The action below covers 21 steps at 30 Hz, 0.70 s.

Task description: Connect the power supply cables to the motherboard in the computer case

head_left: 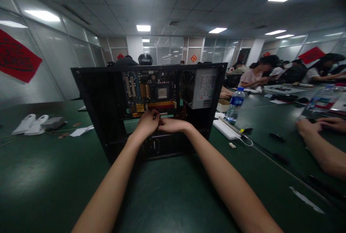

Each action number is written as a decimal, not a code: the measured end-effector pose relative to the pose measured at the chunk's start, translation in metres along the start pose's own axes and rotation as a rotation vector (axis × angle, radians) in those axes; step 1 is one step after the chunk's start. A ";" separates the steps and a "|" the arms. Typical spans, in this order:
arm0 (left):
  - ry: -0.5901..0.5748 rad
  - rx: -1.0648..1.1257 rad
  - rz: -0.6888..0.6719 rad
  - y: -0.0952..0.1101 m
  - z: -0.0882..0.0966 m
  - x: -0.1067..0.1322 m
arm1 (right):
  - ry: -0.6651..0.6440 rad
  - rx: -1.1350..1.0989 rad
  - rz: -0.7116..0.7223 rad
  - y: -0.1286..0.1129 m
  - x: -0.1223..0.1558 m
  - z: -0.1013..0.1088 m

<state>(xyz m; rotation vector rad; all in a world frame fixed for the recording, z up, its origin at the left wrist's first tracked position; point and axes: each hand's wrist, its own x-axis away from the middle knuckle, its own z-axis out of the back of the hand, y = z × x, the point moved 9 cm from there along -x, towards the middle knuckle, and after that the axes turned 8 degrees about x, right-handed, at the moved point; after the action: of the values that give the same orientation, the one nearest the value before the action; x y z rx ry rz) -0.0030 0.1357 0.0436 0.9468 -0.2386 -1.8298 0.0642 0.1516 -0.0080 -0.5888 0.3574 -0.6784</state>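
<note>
An open black computer case (94,96) stands upright on the green table (54,175), its motherboard (150,92) and power supply (202,88) facing me. Both my arms reach into it. My left hand (147,123) is curled closed just below the motherboard's lower edge, near the orange slots. My right hand (170,124) lies beside it, its fingers pinched and touching the left hand. What the fingers grip is too small to make out.
A water bottle (235,105) and a white flat box (225,129) with a cable stand right of the case. White items and paper scraps (32,124) lie at the left. Another person's hands (319,128) rest on the table at the right; more people sit behind.
</note>
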 end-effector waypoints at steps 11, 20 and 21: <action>-0.290 0.372 -0.026 0.019 0.026 0.009 | 0.555 -0.543 0.121 -0.058 0.044 0.088; -0.531 0.321 -0.077 0.044 0.066 0.040 | 0.706 -0.595 0.147 -0.073 0.067 0.111; -0.493 0.304 -0.097 0.045 0.071 0.039 | 0.713 -0.600 0.137 -0.070 0.066 0.111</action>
<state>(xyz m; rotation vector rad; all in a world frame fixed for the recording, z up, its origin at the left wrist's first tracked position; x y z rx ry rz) -0.0278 0.0638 0.0962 0.7007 -0.8054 -2.1367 0.1333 0.1062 0.1137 -0.8674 1.2851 -0.6311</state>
